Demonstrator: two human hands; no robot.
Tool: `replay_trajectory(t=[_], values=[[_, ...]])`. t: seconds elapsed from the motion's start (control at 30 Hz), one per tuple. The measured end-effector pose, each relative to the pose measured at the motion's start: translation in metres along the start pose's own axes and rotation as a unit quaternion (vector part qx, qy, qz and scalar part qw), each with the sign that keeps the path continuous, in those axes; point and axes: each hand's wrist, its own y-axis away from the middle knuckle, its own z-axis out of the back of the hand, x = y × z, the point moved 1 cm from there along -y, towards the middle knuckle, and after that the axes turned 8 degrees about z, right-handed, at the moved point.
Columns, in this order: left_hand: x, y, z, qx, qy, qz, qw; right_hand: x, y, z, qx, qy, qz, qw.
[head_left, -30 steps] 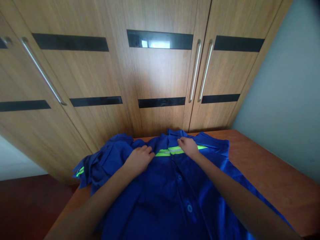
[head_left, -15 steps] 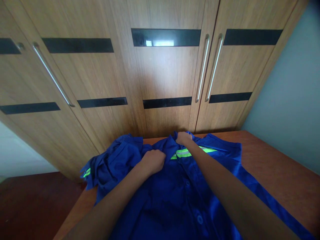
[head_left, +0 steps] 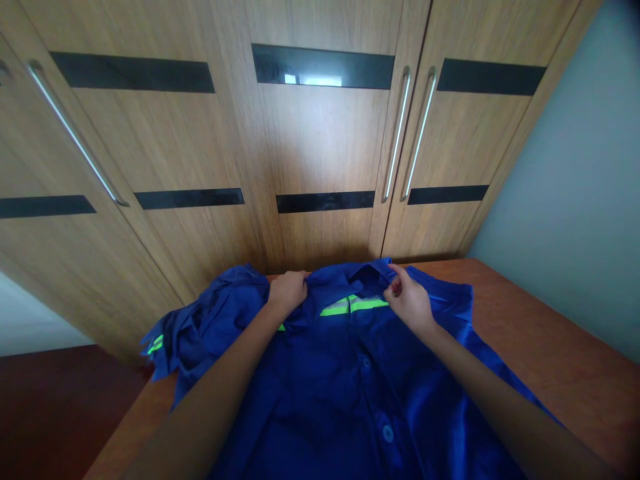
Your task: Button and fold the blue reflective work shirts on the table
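A blue work jacket [head_left: 320, 387] with buttons down its front and a yellow-green and grey reflective strip [head_left: 367, 304] lies spread out before me. My left hand [head_left: 289, 292] is closed around the cloth at the left side of the collar [head_left: 340, 272]. At the collar's right end, my right hand [head_left: 411, 301] has its thumb and curled fingers on the fabric, with the index finger stretched out along the edge. What lies inside its curled fingers is partly hidden. Bunched blue cloth [head_left: 215, 317], with a bright strip at its end, is heaped to the left.
The garment rests on a reddish-brown wooden surface [head_left: 520, 320]. Directly behind stands a wooden wardrobe [head_left: 320, 143] with dark inlaid panels and long metal handles [head_left: 397, 137]. A grey-blue wall [head_left: 570, 200] closes off the right, and dark red floor [head_left: 65, 407] shows lower left.
My hands have moved apart, the left toward the left and the right toward the right. The collar is spread wider, and more of the reflective strip shows between them.
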Motion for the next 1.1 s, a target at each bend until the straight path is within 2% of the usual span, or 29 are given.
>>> replay_trajectory(t=[0.1, 0.17, 0.2, 0.27, 0.33, 0.37, 0.43, 0.5, 0.57, 0.67, 0.77, 0.87, 0.97, 1.1], values=[[0.005, 0.011, 0.009, -0.038, 0.009, -0.009, 0.999, -0.008, 0.013, -0.002, 0.130, 0.010, -0.050, 0.990], [0.005, 0.021, 0.015, -0.064, 0.009, -0.028, 0.998, -0.005, 0.010, 0.002, 0.181, 0.036, -0.056, 0.981], [0.003, 0.026, 0.017, -0.078, 0.004, -0.042, 0.996, -0.002, 0.006, 0.005, 0.179, 0.055, -0.051, 0.981], [-0.004, 0.034, 0.020, -0.105, -0.012, -0.074, 0.992, 0.009, -0.006, 0.014, 0.116, 0.097, -0.018, 0.988], [-0.018, 0.035, 0.020, -0.114, -0.013, -0.107, 0.988, 0.022, -0.021, 0.018, 0.046, 0.129, 0.059, 0.989], [-0.026, 0.033, 0.020, -0.103, -0.001, -0.123, 0.987, 0.029, -0.028, 0.017, 0.036, 0.135, 0.111, 0.984], [-0.044, 0.024, 0.018, -0.072, 0.032, -0.152, 0.985, 0.039, -0.043, 0.009, 0.072, 0.132, 0.206, 0.967], [-0.061, 0.012, 0.015, -0.044, 0.054, -0.169, 0.983, 0.043, -0.057, -0.003, 0.134, 0.118, 0.248, 0.952], [-0.073, 0.001, 0.013, -0.029, 0.061, -0.177, 0.982, 0.043, -0.069, -0.016, 0.171, 0.107, 0.244, 0.948], [-0.081, -0.009, 0.008, -0.005, 0.071, -0.189, 0.979, 0.040, -0.081, -0.030, 0.192, 0.106, 0.226, 0.949], [-0.079, -0.013, 0.004, 0.015, 0.075, -0.202, 0.976, 0.036, -0.084, -0.037, 0.212, 0.108, 0.201, 0.950], [-0.071, -0.010, 0.007, 0.024, 0.070, -0.211, 0.975, 0.032, -0.083, -0.038, 0.200, 0.103, 0.158, 0.961], [-0.063, 0.007, 0.019, -0.001, 0.061, -0.208, 0.976, 0.029, -0.083, -0.031, 0.152, 0.086, 0.104, 0.979], [-0.058, 0.058, 0.033, -0.098, -0.009, -0.245, 0.964, 0.025, -0.085, -0.013, 0.059, 0.038, 0.042, 0.997]])
